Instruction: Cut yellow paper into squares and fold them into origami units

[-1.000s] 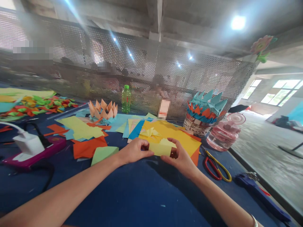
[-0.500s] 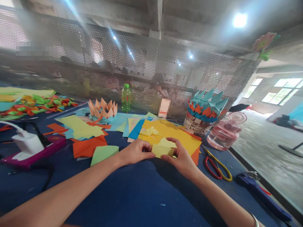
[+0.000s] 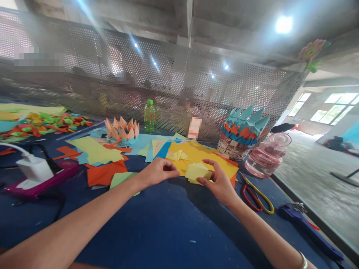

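Observation:
A small bunch of pale yellow paper pieces (image 3: 197, 172) is in my right hand (image 3: 220, 183), with the thumb over its near edge. The index finger is raised and curved above the paper. Just left of it, my left hand (image 3: 159, 172) is apart from the paper, its thumb and index finger pinched together with nothing visible between them. Beneath and behind the hands spreads a deep yellow sheet (image 3: 215, 157), on which lies a folded yellow paper piece (image 3: 178, 155).
Scissors (image 3: 258, 198), a blue-handled tool (image 3: 311, 231) and a pink bottle (image 3: 263, 160) are on the right. Behind stand a paper-spiked basket (image 3: 235, 145), a peach paper ring (image 3: 122, 130) and a green bottle (image 3: 149, 117). A purple power strip (image 3: 42, 183) lies left.
My left hand has let go of the pale yellow paper and drawn slightly left. The paper has shifted right with my right hand and turned, showing several uneven edges.

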A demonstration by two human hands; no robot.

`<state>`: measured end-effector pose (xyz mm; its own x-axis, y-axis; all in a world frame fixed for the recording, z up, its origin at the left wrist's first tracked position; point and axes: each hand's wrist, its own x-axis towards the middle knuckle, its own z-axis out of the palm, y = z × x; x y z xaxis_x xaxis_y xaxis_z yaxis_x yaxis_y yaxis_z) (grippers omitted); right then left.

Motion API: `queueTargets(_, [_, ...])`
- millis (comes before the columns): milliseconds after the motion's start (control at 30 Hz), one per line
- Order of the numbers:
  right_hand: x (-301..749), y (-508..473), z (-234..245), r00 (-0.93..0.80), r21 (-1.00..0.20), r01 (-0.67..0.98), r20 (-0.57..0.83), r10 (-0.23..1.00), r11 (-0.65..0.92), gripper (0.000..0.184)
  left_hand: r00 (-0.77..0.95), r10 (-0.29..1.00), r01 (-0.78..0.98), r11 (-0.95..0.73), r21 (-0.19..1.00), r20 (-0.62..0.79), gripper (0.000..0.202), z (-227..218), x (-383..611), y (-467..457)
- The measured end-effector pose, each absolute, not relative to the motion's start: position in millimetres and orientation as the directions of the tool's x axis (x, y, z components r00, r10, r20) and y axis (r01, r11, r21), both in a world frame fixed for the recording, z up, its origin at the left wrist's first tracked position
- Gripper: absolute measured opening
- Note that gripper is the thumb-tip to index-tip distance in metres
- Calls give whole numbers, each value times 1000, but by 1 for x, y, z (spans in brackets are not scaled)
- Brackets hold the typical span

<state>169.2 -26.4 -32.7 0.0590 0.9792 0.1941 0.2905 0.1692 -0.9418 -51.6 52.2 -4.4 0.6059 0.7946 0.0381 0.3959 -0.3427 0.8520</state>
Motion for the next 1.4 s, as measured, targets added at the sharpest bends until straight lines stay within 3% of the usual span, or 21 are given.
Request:
queueTargets(267, [160, -31, -31, 16, -954, 244, 181, 983, 172, 63, 633, 774, 138, -129, 982, 13, 30, -6, -47, 45])
queueTargets(767, [158, -34, -30, 9, -939, 301, 180, 984, 169, 59, 652, 758, 196, -144, 970, -19, 26, -7, -47, 45])
queueTargets(1400, [158, -33, -31, 1, -933, 310, 195, 981, 185, 61, 669, 743, 148, -127, 981, -5, 22, -13, -46, 47])
